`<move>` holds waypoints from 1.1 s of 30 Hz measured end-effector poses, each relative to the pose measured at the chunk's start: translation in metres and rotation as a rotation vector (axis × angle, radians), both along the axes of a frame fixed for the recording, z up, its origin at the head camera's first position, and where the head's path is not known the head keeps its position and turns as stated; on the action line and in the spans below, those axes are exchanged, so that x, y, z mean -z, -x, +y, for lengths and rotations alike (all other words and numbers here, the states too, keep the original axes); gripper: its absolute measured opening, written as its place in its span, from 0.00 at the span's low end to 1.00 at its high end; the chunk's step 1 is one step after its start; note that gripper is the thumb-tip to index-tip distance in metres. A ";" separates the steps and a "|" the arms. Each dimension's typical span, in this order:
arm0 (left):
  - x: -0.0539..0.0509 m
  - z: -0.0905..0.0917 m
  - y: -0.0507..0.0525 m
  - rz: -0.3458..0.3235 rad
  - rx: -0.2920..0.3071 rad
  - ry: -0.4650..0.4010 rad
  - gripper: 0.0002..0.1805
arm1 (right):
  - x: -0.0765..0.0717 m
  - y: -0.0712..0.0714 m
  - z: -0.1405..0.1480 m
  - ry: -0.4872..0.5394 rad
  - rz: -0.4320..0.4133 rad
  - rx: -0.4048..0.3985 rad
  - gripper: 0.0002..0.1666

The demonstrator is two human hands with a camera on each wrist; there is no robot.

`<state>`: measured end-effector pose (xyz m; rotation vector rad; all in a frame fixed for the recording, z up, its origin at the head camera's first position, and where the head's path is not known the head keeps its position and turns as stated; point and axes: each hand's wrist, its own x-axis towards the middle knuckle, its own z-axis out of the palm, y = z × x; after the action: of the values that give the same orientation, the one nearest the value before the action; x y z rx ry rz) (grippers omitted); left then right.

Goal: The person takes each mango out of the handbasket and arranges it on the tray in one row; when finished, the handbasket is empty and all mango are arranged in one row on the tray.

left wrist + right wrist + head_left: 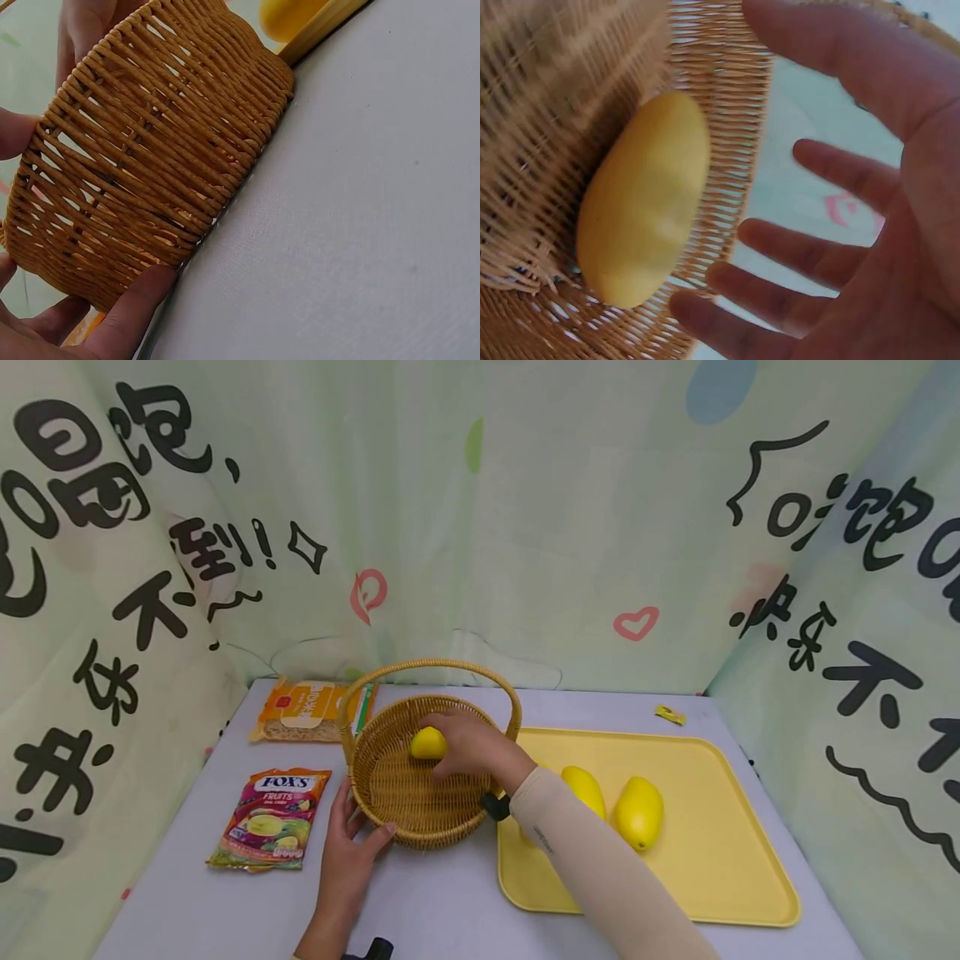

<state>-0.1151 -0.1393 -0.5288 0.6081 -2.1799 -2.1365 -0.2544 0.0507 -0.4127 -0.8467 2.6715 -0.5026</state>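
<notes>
A round wicker basket (416,810) with a tall arched handle stands mid-table. My left hand (348,852) grips its near left side; the left wrist view shows the thumb at the rim and fingers (139,311) against the woven wall (150,142). Inside the basket lies a yellow mango (645,199). Above it, reaching in from the right, my right hand (472,745) has its fingers spread. In the right wrist view a gap shows between those fingers (802,251) and the mango. Two more mangoes, one (640,812) in full view and one (583,787) partly behind my sleeve, lie on the yellow tray (720,852).
Left of the basket lies a bag of FOX'S fruit candy (270,818). Behind it is an orange food packet (303,710), partly covered by the basket. A small yellow wrapped piece (670,715) sits beyond the tray. Printed curtains (525,527) enclose the table's back and sides.
</notes>
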 end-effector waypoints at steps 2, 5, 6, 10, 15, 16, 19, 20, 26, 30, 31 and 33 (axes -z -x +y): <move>0.000 -0.001 0.001 0.001 0.003 -0.003 0.58 | 0.003 0.002 -0.003 -0.022 0.010 -0.014 0.51; 0.000 -0.001 0.001 0.001 0.005 -0.001 0.58 | 0.008 0.006 -0.007 -0.061 0.015 -0.021 0.52; 0.000 -0.002 0.001 0.001 0.006 -0.001 0.58 | 0.009 0.007 -0.008 -0.072 0.015 -0.022 0.52; -0.001 -0.002 0.001 -0.002 0.002 0.002 0.58 | 0.010 0.012 -0.013 -0.115 0.005 -0.021 0.53; 0.000 -0.002 0.001 0.000 0.006 -0.010 0.58 | 0.012 0.018 -0.018 -0.168 -0.002 -0.023 0.54; 0.000 -0.002 0.001 -0.001 0.006 -0.011 0.58 | 0.013 0.019 -0.018 -0.177 0.000 -0.024 0.54; 0.000 -0.001 0.001 -0.001 0.006 -0.011 0.58 | 0.017 0.021 -0.020 -0.205 0.004 -0.020 0.54; -0.001 -0.001 0.001 0.000 0.008 -0.011 0.58 | 0.018 0.021 -0.020 -0.212 0.001 -0.013 0.53; -0.002 -0.001 -0.001 0.009 0.010 0.001 0.58 | 0.023 0.023 -0.021 -0.263 0.000 0.031 0.50; -0.002 0.000 -0.001 0.009 0.010 0.014 0.58 | 0.025 0.024 -0.021 -0.310 0.019 0.023 0.48; -0.002 0.000 -0.001 0.008 0.011 0.015 0.58 | 0.026 0.024 -0.020 -0.318 0.022 0.020 0.47; -0.002 -0.001 -0.002 0.006 0.013 0.014 0.58 | 0.026 0.023 -0.020 -0.341 0.027 0.007 0.47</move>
<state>-0.1134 -0.1398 -0.5269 0.5878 -2.1997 -2.1242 -0.2773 0.0305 -0.4387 -0.7460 2.6749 -0.0318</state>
